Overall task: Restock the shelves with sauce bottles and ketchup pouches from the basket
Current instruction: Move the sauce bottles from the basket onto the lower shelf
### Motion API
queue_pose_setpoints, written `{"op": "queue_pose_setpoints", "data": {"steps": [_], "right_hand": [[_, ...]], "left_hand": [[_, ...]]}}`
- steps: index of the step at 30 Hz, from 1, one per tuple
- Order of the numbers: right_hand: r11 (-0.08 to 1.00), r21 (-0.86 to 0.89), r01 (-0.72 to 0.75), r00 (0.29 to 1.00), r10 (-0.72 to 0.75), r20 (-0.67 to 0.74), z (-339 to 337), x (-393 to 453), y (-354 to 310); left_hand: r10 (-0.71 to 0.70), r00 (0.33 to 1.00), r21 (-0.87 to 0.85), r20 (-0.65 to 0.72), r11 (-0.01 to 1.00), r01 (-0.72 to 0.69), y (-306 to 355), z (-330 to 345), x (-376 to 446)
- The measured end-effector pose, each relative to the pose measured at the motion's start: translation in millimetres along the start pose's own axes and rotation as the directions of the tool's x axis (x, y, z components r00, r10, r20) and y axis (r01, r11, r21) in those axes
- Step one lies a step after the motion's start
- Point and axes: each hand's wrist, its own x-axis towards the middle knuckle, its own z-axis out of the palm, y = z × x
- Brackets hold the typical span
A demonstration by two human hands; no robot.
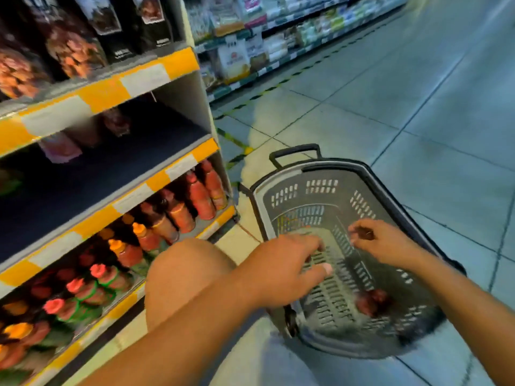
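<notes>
A dark grey plastic basket [328, 190] stands on the floor to the right of the shelf unit. Only a blurred red item [372, 302] lies on its bottom near me. My left hand [284, 266] hovers over the basket's left side with its fingers spread and holds nothing. My right hand [387, 242] hangs over the middle of the basket, fingers loosely curled; I see nothing clearly in it. Red sauce bottles [200, 196] with red and orange caps fill the bottom shelf. On the middle shelf [117, 174] a few reddish pouches [60, 149] lie at the back.
My bare knee [184, 277] is between the shelf and the basket. Dark snack bags [69, 45] fill the upper shelf. A tiled aisle floor [418, 107] stretches to the right. Another stocked shelf row [278, 43] runs along the far side.
</notes>
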Motion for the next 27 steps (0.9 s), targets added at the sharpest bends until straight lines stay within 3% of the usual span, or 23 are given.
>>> {"op": "queue_pose_setpoints", "data": {"steps": [8, 11, 14, 19, 22, 27], "right_hand": [[0.923, -0.333, -0.194, 0.935, 0.277, 0.222, 39.9, 32.4, 66.5], [0.904, -0.377, -0.203, 0.876, 0.339, 0.342, 57.0, 42.1, 86.1], [0.873, -0.397, -0.285, 0.772, 0.454, 0.445, 70.9, 47.6, 96.4], [0.779, -0.608, -0.154, 0.664, 0.537, 0.52, 101.3, 54.5, 112.3], [0.725, -0.688, -0.032, 0.717, 0.496, 0.489, 107.4, 52.1, 110.2], [0.66, -0.75, -0.042, 0.64, 0.594, 0.487, 110.2, 49.7, 104.2]], "left_hand": [[0.099, 0.975, 0.214, 0.198, 0.967, -0.142, 0.3, 67.9, 38.8], [0.025, 0.971, 0.209, 0.239, 0.975, -0.076, -22.2, 86.8, 44.6], [-0.033, 0.969, 0.286, 0.246, 0.957, -0.04, -40.8, 96.5, 50.9], [-0.017, 0.977, 0.339, 0.214, 0.939, -0.058, -45.2, 100.9, 54.7], [-0.039, 0.982, 0.33, 0.186, 0.944, -0.025, -47.9, 103.9, 57.4], [-0.047, 0.984, 0.345, 0.174, 0.939, -0.016, -52.6, 105.9, 60.4]]}}
